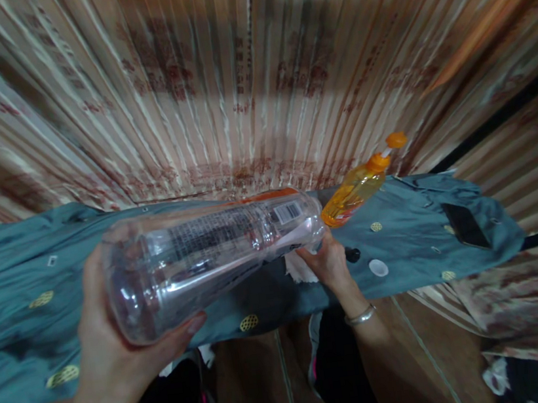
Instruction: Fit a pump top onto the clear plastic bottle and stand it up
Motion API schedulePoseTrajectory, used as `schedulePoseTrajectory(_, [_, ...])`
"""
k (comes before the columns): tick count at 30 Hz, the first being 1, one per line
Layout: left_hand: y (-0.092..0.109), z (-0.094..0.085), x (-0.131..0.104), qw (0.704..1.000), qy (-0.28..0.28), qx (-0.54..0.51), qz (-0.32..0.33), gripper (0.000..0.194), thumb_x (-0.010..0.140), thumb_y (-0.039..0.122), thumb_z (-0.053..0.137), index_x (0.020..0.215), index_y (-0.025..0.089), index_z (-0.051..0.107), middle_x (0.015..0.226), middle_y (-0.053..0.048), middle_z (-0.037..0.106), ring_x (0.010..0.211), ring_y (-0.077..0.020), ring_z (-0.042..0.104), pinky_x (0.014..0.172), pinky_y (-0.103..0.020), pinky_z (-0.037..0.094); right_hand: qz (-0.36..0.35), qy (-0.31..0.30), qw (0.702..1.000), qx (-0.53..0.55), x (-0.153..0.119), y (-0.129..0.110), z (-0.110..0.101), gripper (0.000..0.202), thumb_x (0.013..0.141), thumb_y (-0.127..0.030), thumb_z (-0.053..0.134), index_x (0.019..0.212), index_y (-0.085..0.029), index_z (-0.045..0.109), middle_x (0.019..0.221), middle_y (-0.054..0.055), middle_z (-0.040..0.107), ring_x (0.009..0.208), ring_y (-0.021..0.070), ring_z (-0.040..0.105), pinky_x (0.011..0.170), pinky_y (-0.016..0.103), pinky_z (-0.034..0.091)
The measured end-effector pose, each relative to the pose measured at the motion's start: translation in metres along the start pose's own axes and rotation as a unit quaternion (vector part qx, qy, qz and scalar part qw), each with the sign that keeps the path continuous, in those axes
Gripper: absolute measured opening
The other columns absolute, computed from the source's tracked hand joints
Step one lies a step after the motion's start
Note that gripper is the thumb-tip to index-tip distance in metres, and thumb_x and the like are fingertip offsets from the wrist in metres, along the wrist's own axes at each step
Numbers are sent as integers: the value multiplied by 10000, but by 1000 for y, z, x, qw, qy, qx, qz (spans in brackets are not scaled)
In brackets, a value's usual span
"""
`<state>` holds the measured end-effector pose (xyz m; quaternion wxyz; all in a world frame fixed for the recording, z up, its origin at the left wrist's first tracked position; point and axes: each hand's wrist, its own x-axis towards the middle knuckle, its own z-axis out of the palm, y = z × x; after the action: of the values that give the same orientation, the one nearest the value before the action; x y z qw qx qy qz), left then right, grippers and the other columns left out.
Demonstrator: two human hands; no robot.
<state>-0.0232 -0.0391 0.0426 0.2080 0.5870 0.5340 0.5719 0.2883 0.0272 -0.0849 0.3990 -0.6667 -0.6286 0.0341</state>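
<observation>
A large clear plastic bottle (210, 249) with a printed label and barcode is held tilted over the cloth-covered surface. Its wide base rests in my left hand (112, 328), the thumb along the near side and the fingers round the back. At the narrow neck end, my right hand (329, 263) grips the bottle from below; its fingertips are partly hidden behind it. White tissue (300, 269) shows just left of my right hand. Right behind that hand stands an orange pump bottle (354, 193) holding yellow-orange liquid.
A teal patterned cloth (412, 235) covers the long narrow surface. On its right side are a small black item (353, 254), a white round disc (378, 268) and a dark phone (465, 225). A pleated curtain (236, 100) hangs directly behind.
</observation>
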Motion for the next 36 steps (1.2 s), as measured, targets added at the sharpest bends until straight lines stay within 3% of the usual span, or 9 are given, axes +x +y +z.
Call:
schedulePoseTrajectory(2, [0, 0, 0, 1000, 4, 7, 3, 1115, 459, 493, 967, 1465, 288, 534, 1438, -114, 607, 1321, -391, 594, 1023, -520, 576, 1, -1, 1000, 0, 0, 0, 0, 669, 852, -721, 561, 1192, -145, 598, 940, 155, 765, 854, 304, 739, 737, 391, 583])
schedulePoseTrajectory(10, [-3, -1, 0, 1000, 6, -1, 14, 1103, 457, 516, 971, 1447, 262, 557, 1361, -118, 655, 1234, -350, 657, 928, -436, 625, -4, 1, 1000, 4, 0, 1, 1, 655, 858, -705, 571, 1206, -150, 587, 953, 164, 759, 871, 316, 736, 749, 407, 589])
schedulePoseTrajectory(17, [2, 3, 3, 998, -3, -57, 0, 1048, 449, 483, 993, 1398, 276, 599, 1262, -96, 685, 976, -267, 755, 720, -325, 667, -3, 3, 1000, 4, 1, -1, 0, 658, 856, -713, 557, 1183, -144, 607, 937, 159, 766, 855, 310, 745, 753, 404, 593])
schedulePoseTrajectory(30, [3, 1, -1, 998, 8, -62, -32, 1072, 436, 510, 990, 1402, 287, 583, 1291, -80, 674, 1014, -253, 741, 738, -272, 656, -8, 0, 1000, 1, 1, -1, -1, 669, 861, -721, 547, 1194, -143, 601, 944, 158, 763, 858, 307, 743, 742, 402, 593])
schedulePoseTrajectory(36, [5, 0, -2, 998, -2, -51, -47, 1030, 481, 447, 973, 1415, 297, 564, 1288, -86, 671, 1004, -293, 738, 730, -343, 674, -7, 1, 1000, -3, 1, -2, -1, 666, 862, -708, 547, 1193, -133, 606, 937, 154, 767, 859, 308, 749, 745, 398, 589])
